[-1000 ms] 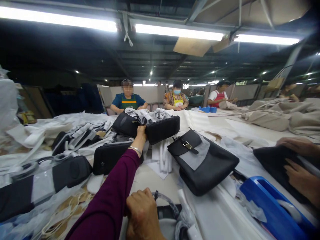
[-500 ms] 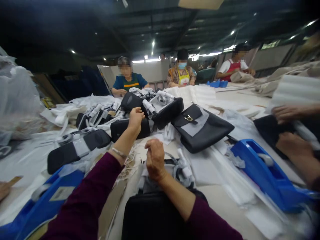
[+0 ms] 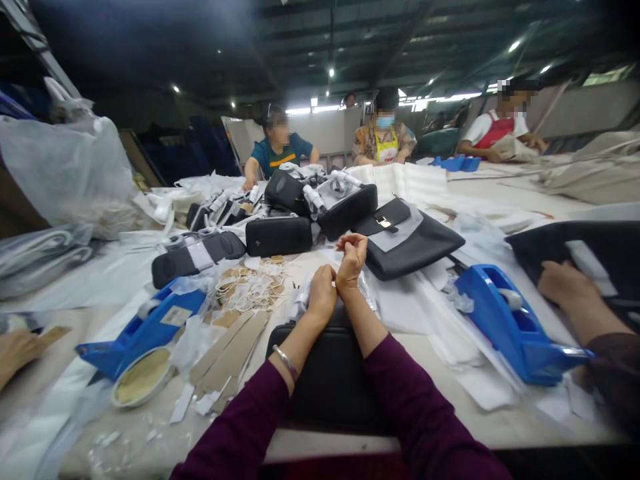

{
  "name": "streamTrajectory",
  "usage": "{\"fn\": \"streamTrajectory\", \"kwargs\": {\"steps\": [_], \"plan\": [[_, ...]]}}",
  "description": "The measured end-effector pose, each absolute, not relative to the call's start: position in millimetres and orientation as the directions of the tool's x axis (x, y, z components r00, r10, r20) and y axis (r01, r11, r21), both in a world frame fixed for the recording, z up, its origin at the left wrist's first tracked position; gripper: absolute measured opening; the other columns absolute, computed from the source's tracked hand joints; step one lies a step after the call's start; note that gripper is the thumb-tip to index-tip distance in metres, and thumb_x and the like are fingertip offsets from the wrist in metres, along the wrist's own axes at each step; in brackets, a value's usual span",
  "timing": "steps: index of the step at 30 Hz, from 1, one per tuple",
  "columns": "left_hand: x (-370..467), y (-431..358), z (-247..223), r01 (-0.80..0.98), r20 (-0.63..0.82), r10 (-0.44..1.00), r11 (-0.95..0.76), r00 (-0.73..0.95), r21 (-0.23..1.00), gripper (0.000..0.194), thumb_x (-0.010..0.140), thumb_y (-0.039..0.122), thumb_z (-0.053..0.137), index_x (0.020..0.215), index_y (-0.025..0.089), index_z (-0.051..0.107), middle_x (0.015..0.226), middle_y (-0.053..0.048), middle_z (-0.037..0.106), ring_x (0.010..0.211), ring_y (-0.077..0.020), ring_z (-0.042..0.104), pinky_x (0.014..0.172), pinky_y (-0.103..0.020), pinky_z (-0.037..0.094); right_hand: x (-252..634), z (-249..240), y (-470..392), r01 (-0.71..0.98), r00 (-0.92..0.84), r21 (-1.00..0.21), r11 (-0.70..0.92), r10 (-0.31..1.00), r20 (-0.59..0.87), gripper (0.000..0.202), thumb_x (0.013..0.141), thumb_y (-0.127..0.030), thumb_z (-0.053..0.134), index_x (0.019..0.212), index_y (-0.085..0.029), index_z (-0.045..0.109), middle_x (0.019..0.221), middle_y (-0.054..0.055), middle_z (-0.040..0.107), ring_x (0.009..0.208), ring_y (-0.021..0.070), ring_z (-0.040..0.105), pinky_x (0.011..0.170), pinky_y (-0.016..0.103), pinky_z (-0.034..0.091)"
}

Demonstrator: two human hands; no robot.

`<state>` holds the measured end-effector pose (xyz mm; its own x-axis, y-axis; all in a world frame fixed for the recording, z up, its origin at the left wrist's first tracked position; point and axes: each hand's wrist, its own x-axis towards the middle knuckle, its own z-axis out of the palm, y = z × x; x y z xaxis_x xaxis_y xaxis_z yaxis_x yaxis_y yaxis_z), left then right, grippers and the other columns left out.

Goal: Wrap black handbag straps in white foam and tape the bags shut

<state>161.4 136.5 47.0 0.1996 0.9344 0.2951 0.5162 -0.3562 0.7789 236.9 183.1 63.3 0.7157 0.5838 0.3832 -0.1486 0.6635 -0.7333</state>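
A black bag lies at the table's front edge, below my forearms, with clear-wrapped parts at its far end. My left hand, with a bangle at the wrist, is closed just beyond the bag; what its fingers hold, if anything, is too small to tell. Touching it on the right, my right hand is raised with bent fingers pinched together; nothing can be made out between them. Beyond my hands are a black box-shaped bag and a black flap bag with a gold buckle and grey sheet.
Blue tape dispensers stand left and right. A round tin, cardboard strips and tangled strings lie to the left. Co-workers' hands show at both sides; several people are across the table.
The view has shifted. My left hand has come back from the bag pile to beside my right hand, and its fingers have closed. My right hand is now raised against it.
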Motion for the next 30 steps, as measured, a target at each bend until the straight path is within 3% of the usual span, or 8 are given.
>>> {"fn": "streamTrajectory", "kwargs": {"steps": [6,11,15,18,21,24,27,30], "plan": [[161.3,125.5,46.4,0.681,0.341,0.891,-0.45,0.3,0.577,0.022,0.084,0.001,0.04,0.079,0.018,0.055,0.092,-0.008,0.056,0.095,-0.0242,0.052,0.087,-0.04,0.041,244.6,57.0,193.4,-0.148,0.751,-0.768,0.623,0.576,0.323,0.016,0.073,-0.026,0.04,0.088,-0.021,0.043,0.078,-0.001,0.05,0.063,0.0105,0.051,0.059,0.023,0.043],[142.2,84.9,52.0,0.777,0.534,0.759,-0.57,0.372,0.267,0.02,0.086,0.005,0.041,0.086,0.018,0.056,0.096,-0.01,0.055,0.095,-0.0259,0.05,0.086,-0.042,0.044,248.5,47.5,199.2,-0.083,0.756,-0.84,0.536,0.583,0.297,0.017,0.074,-0.027,0.036,0.089,-0.021,0.041,0.077,-0.001,0.051,0.062,0.0107,0.054,0.058,0.023,0.045],[126.0,59.9,27.1,0.703,0.409,0.696,-0.693,0.591,0.164,0.017,0.089,0.011,0.044,0.085,0.018,0.058,0.089,-0.007,0.059,0.087,-0.0249,0.055,0.078,-0.04,0.047,266.8,37.0,200.0,0.083,0.73,-0.931,0.356,0.614,0.3,0.027,0.069,-0.02,0.031,0.092,-0.018,0.044,0.081,0.003,0.056,0.064,0.0128,0.059,0.061,0.026,0.049],[122.7,55.1,13.4,0.686,0.344,0.678,-0.717,0.649,0.12,0.012,0.091,0.018,0.05,0.085,0.017,0.06,0.084,-0.007,0.061,0.082,-0.0248,0.058,0.077,-0.042,0.048,281.1,34.8,203.5,0.31,0.619,-0.935,0.173,0.709,0.336,0.031,0.068,-0.014,0.033,0.091,-0.014,0.054,0.084,0.008,0.062,0.073,0.0172,0.063,0.069,0.031,0.051],[122.4,54.8,12.5,0.652,0.338,0.659,-0.742,0.671,0.153,0.019,0.087,0.035,0.06,0.084,0.016,0.061,0.083,-0.008,0.062,0.082,-0.0259,0.059,0.075,-0.042,0.05,280.7,38.1,218.7,0.585,0.456,-0.811,0.02,0.818,0.35,0.028,0.069,-0.007,0.042,0.087,-0.014,0.063,0.094,0.012,0.066,0.091,0.0224,0.063,0.084,0.034,0.046],[121.1,53.9,14.6,0.645,0.349,0.674,-0.733,0.651,0.214,0.032,0.079,0.046,0.068,0.089,0.016,0.062,0.09,-0.009,0.063,0.088,-0.0283,0.06,0.076,-0.042,0.052,267.1,41.6,241.5,0.783,0.333,-0.616,-0.086,0.894,0.299,0.026,0.072,-0.002,0.049,0.088,-0.013,0.066,0.102,0.018,0.065,0.1,0.0273,0.06,0.088,0.039,0.042],[119.1,53.1,13.3,0.651,0.345,0.702,-0.709,0.623,0.27,0.042,0.073,0.051,0.072,0.094,0.015,0.063,0.097,-0.011,0.064,0.092,-0.0302,0.06,0.078,-0.044,0.052,252.7,43.1,256.9,0.891,0.252,-0.436,-0.126,0.937,0.242,0.02,0.079,-0.006,0.052,0.093,-0.009,0.066,0.1,0.02,0.065,0.1,0.0295,0.06,0.087,0.043,0.043],[118.1,53.7,11.1,0.652,0.334,0.715,-0.698,0.614,0.297,0.046,0.069,0.053,0.074,0.093,0.015,0.064,0.098,-0.012,0.064,0.09,-0.0312,0.062,0.077,-0.044,0.053,242.1,44.9,257.0,0.949,0.186,-0.292,-0.119,0.959,0.215,0.02,0.086,-0.013,0.052,0.103,-0.009,0.063,0.1,0.014,0.066,0.1,0.0264,0.059,0.087,0.044,0.044]]}}
